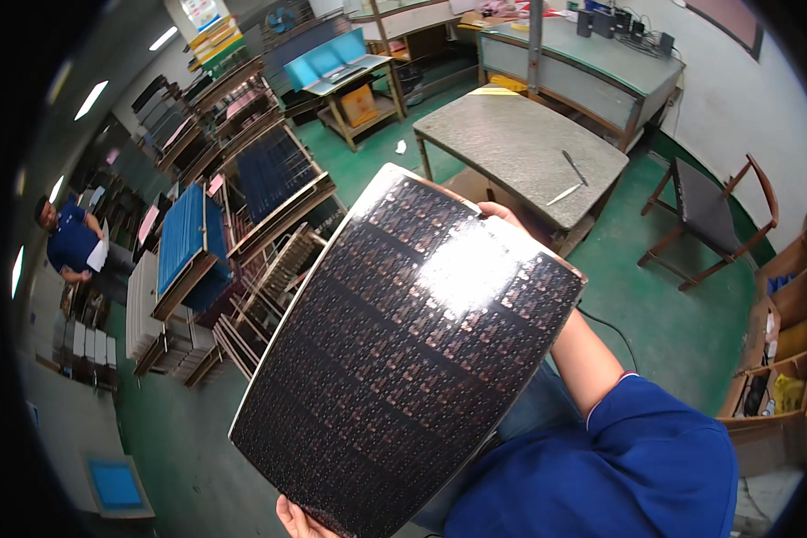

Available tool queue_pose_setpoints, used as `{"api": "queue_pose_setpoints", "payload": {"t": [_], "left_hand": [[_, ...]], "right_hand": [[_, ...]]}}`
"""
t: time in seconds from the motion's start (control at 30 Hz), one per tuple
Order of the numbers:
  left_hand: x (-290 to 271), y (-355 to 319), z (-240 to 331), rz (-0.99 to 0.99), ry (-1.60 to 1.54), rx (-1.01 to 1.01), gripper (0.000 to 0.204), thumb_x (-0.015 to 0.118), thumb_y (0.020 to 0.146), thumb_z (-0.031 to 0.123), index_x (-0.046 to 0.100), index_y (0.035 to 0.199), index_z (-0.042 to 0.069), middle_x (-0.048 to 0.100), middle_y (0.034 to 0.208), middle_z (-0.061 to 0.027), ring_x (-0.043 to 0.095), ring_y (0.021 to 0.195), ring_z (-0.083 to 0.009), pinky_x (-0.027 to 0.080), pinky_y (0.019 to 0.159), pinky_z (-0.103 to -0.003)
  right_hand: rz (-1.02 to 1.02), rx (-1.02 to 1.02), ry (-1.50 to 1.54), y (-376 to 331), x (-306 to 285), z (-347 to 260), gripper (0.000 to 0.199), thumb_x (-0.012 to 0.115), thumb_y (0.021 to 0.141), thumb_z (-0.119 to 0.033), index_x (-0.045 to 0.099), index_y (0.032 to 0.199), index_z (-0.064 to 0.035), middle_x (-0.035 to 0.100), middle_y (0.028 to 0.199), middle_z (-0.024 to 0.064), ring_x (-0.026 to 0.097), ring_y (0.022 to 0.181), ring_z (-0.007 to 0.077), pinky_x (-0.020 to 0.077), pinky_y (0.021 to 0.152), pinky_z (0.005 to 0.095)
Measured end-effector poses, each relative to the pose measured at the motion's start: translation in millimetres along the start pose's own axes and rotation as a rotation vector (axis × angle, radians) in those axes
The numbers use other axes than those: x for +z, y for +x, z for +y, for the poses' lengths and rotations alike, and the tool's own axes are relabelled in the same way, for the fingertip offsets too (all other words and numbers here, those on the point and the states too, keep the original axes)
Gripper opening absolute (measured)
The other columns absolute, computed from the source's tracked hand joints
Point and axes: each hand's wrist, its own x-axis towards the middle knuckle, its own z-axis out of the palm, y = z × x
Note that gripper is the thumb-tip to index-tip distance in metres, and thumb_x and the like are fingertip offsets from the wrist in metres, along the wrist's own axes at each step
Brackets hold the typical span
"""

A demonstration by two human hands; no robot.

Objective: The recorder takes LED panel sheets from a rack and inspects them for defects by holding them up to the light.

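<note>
I hold up a large dark circuit panel [403, 359], glossy, with rows of copper-coloured patterns and a bright glare patch near its top. It is tilted and bows slightly. My right hand [504, 215] grips its upper edge from behind, only the fingertips showing, with my blue-sleeved arm running down to the lower right. My left hand [298, 520] holds the bottom edge at the lower rim of the view, mostly hidden by the panel.
A grey-topped table [511, 148] with a thin metal tool [572, 169] stands beyond the panel. A wooden chair [717, 215] is at the right. Slanted racks of panels [260, 197] and a blue stack [186, 242] fill the left. Another person [67, 244] stands far left.
</note>
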Motion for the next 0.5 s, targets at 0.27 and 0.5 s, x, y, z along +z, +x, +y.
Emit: {"api": "queue_pose_setpoints", "payload": {"t": [0.27, 0.5], "left_hand": [[3, -1, -3, -0.017, -0.006, 0.006, 0.039, 0.052, 0.087, 0.018, 0.048, 0.119, -0.003, 0.046, 0.121, -0.0174, 0.043, 0.11, -0.0271, 0.032, 0.097, -0.037], [-6, 9, -27, -0.08, -0.513, -0.01, 0.027, 0.046, 0.09, 0.01, 0.049, 0.116, 0.003, 0.053, 0.115, -0.0154, 0.051, 0.102, -0.0225, 0.041, 0.089, -0.032]], "right_hand": [[-0.123, -0.001, 0.207, 8, -18, 7, 0.025, 0.05, 0.091, -0.015, 0.049, 0.114, -0.0043, 0.057, 0.113, 0.0141, 0.061, 0.096, 0.0209, 0.0508, 0.085, 0.0331], [-0.237, -0.155, 0.155, -22, 7, 36, 0.037, 0.038, 0.095, -0.026, 0.046, 0.122, -0.001, 0.053, 0.12, 0.0128, 0.055, 0.103, 0.0209, 0.0468, 0.087, 0.0342]]}}
